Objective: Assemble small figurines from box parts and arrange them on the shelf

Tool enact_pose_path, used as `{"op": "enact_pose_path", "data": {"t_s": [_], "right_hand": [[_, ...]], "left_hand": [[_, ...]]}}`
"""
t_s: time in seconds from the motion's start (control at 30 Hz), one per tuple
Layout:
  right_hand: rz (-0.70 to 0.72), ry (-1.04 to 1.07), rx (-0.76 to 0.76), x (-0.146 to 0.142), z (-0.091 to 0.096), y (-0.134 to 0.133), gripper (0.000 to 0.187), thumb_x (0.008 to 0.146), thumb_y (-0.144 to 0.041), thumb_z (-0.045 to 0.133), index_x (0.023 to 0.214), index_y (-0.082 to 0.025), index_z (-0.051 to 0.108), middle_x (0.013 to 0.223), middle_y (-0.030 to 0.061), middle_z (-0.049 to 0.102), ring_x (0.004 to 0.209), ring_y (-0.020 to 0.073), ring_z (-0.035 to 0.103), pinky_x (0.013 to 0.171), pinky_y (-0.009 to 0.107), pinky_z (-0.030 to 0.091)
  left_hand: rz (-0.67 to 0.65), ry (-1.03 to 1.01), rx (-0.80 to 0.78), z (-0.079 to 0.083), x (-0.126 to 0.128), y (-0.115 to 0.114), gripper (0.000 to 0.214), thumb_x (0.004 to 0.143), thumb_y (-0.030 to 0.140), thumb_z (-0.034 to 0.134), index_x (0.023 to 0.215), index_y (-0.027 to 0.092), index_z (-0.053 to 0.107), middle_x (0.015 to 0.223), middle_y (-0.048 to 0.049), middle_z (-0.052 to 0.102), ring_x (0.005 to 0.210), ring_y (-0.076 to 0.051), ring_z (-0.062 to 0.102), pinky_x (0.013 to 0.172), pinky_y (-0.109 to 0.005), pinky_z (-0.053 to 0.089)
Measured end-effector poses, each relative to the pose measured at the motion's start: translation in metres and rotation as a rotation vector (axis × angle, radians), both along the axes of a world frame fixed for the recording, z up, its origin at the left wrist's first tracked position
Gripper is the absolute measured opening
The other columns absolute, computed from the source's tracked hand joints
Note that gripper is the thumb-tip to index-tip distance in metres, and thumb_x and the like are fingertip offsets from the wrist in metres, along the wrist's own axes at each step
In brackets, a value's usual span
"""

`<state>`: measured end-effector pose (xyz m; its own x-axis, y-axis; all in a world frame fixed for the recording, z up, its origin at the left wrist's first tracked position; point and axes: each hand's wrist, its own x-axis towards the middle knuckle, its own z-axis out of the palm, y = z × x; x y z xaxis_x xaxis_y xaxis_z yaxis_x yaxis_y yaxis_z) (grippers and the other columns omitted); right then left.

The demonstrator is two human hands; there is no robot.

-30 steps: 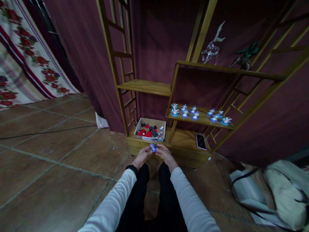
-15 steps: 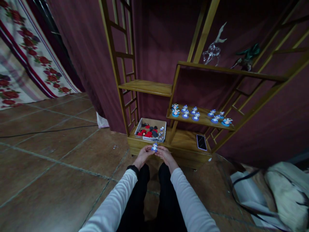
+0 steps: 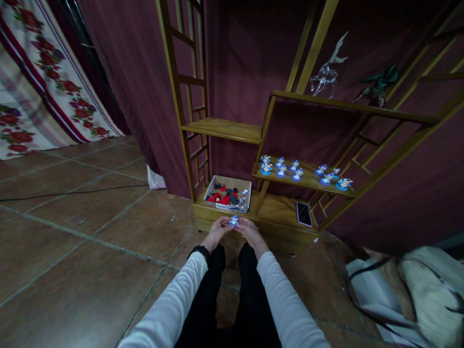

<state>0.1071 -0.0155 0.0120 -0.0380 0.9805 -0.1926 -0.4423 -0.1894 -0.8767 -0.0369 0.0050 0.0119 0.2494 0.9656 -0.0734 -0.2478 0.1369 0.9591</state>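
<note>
Between my two hands is a small purple and white figurine (image 3: pixel 234 221) on a purple base, held upright in front of the shelf unit's lower edge. My left hand (image 3: pixel 219 230) grips it from the left with closed fingers, and a dark band circles that wrist. From the right, the fingers of my right hand (image 3: pixel 250 230) close on the same figurine. Just beyond my hands, an open cardboard box (image 3: pixel 248 186) on the bottom shelf holds red, black and white small pieces. Similar figurines (image 3: pixel 297 174) stand in groups on the shelf to the upper right.
A phone (image 3: pixel 303 214) lies on the bottom shelf (image 3: pixel 274 209), right of the box. A clear deer ornament (image 3: pixel 325 79) and a dark green ornament (image 3: pixel 380 84) stand on a higher shelf. Bags (image 3: pixel 427 285) sit on the floor at right; a black cable (image 3: pixel 72 193) crosses the tiles at left.
The view has shifted slightly, so the shelf unit appears a little further right. Both hands still hold the figurine, which appears tilted slightly differently.
</note>
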Motion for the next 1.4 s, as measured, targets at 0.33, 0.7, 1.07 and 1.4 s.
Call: {"op": "enact_pose_path", "data": {"t_s": [0.33,0.7,1.07,1.4], "right_hand": [[-0.058,0.004,-0.003,-0.0029,0.0084,-0.0034,0.034,0.054,-0.024,0.071,0.086,-0.018,0.063,0.09,0.0048,0.066,0.084,0.0183,0.061,0.082,0.034,0.046],[-0.044,0.013,-0.005,-0.002,0.0034,-0.0016,0.034,0.053,-0.025,0.072,0.085,-0.015,0.064,0.09,0.0065,0.067,0.087,0.0196,0.062,0.086,0.036,0.045],[-0.073,0.009,-0.052,-0.0034,0.002,0.0002,0.03,0.056,-0.025,0.072,0.083,-0.015,0.064,0.087,0.0059,0.067,0.083,0.0183,0.063,0.082,0.034,0.047],[-0.029,0.008,-0.06,-0.0034,0.0037,0.0009,0.03,0.054,-0.026,0.072,0.081,-0.015,0.066,0.085,0.0054,0.068,0.08,0.0174,0.062,0.081,0.034,0.047]], "left_hand": [[0.021,-0.065,-0.091,-0.0025,-0.0005,0.0016,0.027,0.054,0.021,0.074,0.077,0.013,0.063,0.069,-0.0031,0.065,0.063,-0.011,0.059,0.066,-0.024,0.045],[0.001,-0.156,-0.176,-0.0021,-0.001,0.0025,0.037,0.052,0.017,0.077,0.086,0.011,0.064,0.077,-0.0064,0.067,0.067,-0.011,0.06,0.068,-0.024,0.046],[-0.047,-0.085,-0.103,0.0013,-0.0015,0.0021,0.034,0.053,0.024,0.076,0.082,0.011,0.066,0.076,-0.0059,0.067,0.066,-0.011,0.059,0.067,-0.025,0.044],[-0.026,-0.034,-0.06,0.0031,-0.0017,0.0,0.035,0.052,0.026,0.076,0.082,0.012,0.064,0.072,-0.0037,0.066,0.063,-0.012,0.058,0.064,-0.025,0.043]]}}
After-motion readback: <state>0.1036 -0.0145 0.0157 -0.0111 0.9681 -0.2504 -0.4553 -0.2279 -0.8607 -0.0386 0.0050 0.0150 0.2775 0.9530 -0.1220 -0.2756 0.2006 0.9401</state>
